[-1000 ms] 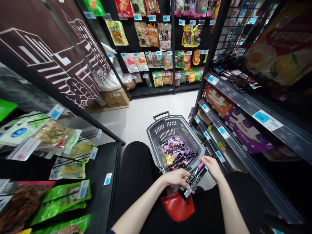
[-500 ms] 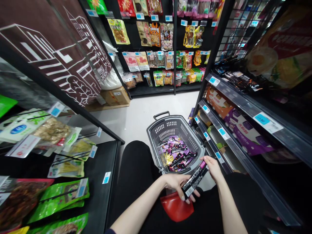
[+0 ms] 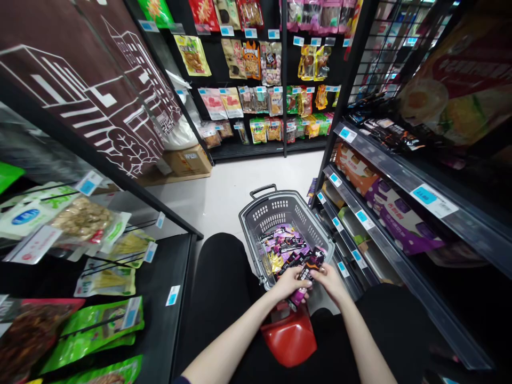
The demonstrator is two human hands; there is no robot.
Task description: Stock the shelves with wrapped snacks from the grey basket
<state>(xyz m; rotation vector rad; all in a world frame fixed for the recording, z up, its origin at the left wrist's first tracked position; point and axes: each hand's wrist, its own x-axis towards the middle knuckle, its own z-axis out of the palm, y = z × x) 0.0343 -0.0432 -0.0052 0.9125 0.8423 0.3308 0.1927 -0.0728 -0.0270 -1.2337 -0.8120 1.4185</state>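
Both my hands hold a slim black-and-purple snack packet over the near edge of a grey shopping basket. My left hand is closed on its lower part, the thumb lying across it. The fingers of my right hand pinch its right side. Inside the basket lies a loose pile of similar small purple, black and yellow packets. Just below my hands is a glossy red curved piece, perhaps a stool seat; the rest of it is hidden.
Shelves with boxed goods and black packets rise close on the right. Hanging snack bags line the left rack. A cardboard box stands on the pale floor, before the back snack wall.
The packet has moved up and left toward the basket, and its printed front now faces me. My right hand has come in close beside my left.
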